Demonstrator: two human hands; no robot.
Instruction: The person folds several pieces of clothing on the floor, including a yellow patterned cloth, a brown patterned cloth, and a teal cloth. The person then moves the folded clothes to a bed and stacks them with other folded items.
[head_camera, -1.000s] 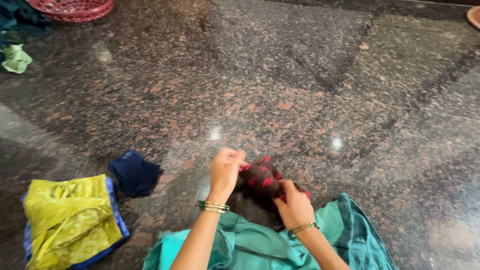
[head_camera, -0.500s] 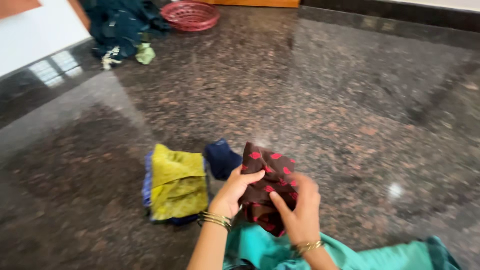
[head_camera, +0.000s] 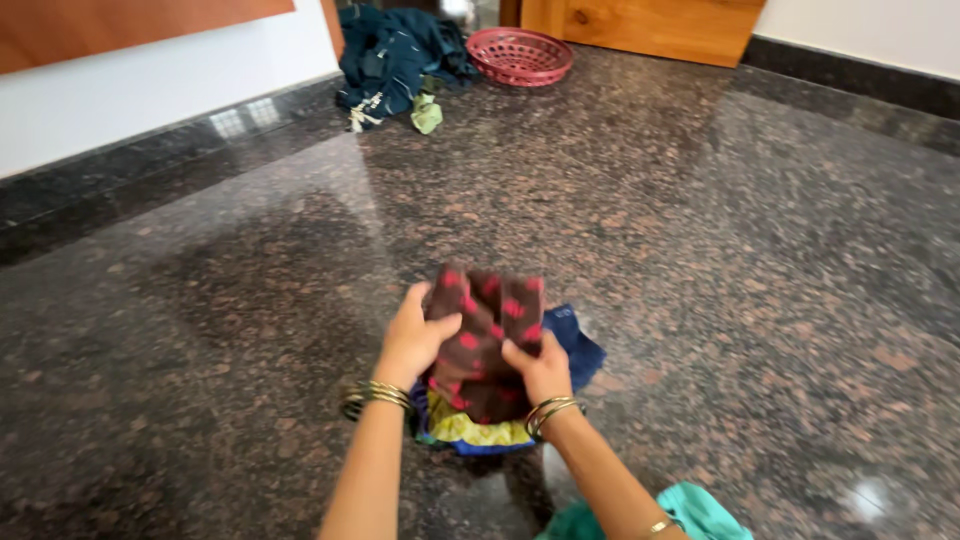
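My left hand (head_camera: 412, 338) is curled around the left edge of a folded dark brown cloth with red-pink spots (head_camera: 487, 340), thumb laid across its front face, the other fingers behind and out of view. My right hand (head_camera: 543, 372) pinches the same cloth at its lower right, thumb on the front, fingers tucked under. Both hands are clenched on it; neither is spread open. Gold bangles sit on each wrist.

The spotted cloth is at the centre of view, held flat-faced just above a small stack: a folded yellow cloth with a blue border (head_camera: 470, 430) shows at 6 o'clock beneath it, and a dark blue cloth (head_camera: 578, 346) pokes out at 3 o'clock. I cannot tell whether the spotted cloth touches the stack or is held clear of it.

The stack lies on the polished speckled brown granite floor (head_camera: 720, 260). A teal garment (head_camera: 690, 512) shows at 5 o'clock at the bottom edge, beside my right forearm.

Open floor runs wide at 9 o'clock, 3 o'clock and 12 o'clock from the hands. Well apart at 12 o'clock, a heap of dark teal clothes (head_camera: 400, 55) lies just beside a round pink plastic basket (head_camera: 520, 55), near the wooden door frame (head_camera: 650, 28). A white wall with dark skirting (head_camera: 150, 190) bounds the floor at 10 o'clock.
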